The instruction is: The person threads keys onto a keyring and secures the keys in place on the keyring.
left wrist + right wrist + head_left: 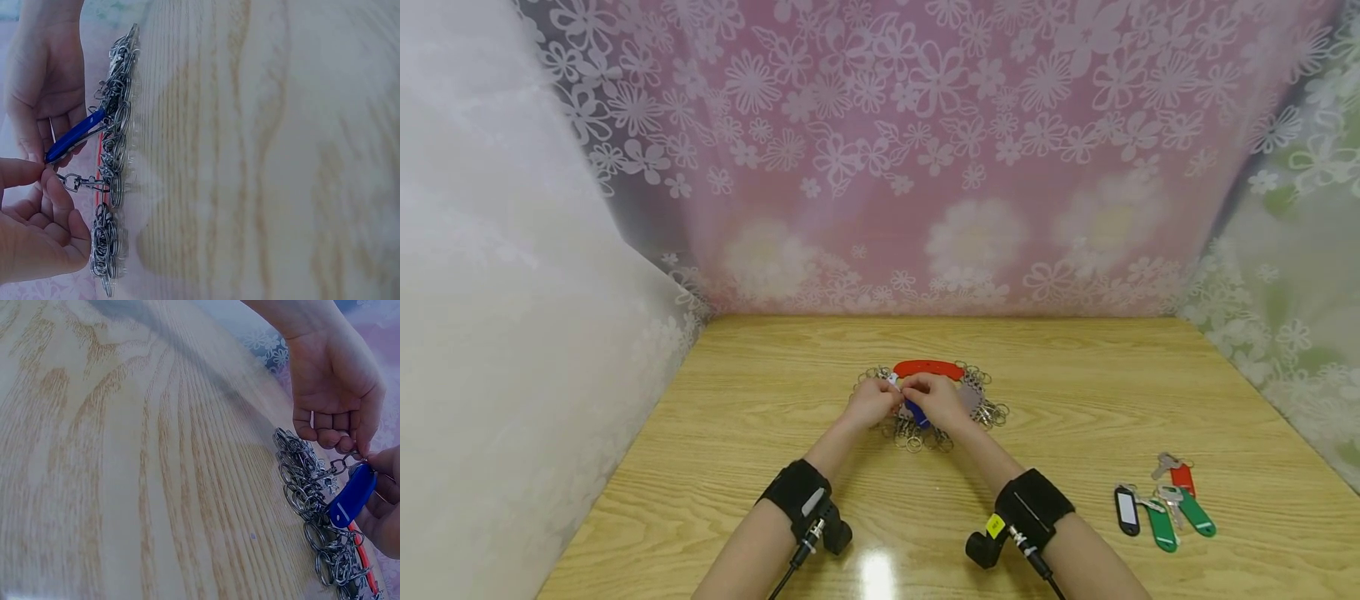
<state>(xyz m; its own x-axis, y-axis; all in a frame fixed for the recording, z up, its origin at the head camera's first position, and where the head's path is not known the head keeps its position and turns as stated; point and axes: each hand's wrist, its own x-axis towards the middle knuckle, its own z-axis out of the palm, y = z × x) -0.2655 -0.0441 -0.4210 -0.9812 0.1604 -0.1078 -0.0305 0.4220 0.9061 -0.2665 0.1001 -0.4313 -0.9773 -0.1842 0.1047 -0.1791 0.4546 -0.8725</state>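
Both hands meet above a bunch of metal split rings and swivel clasps [115,125] on the table. A blue key tag [355,495] slants down from the right hand [936,400], whose thumb and finger pinch its ring end. The left hand [872,403] pinches a split ring [354,455] joined to a swivel clasp [81,182], right beside the tag's end. Fingertips of the two hands nearly touch there. Whether the tag's own ring is threaded onto the split ring is hidden by the fingers. A key seems to hang behind the tag, partly covered.
Behind the hands lies a curved red strip [928,368] among the rings, around a greyish flat piece [970,400]. At the right of the wooden table [760,375] lie a black tag [1127,510], green tags [1162,525], a red tag [1182,478] and keys [1170,495]. Flowered curtains enclose the table.
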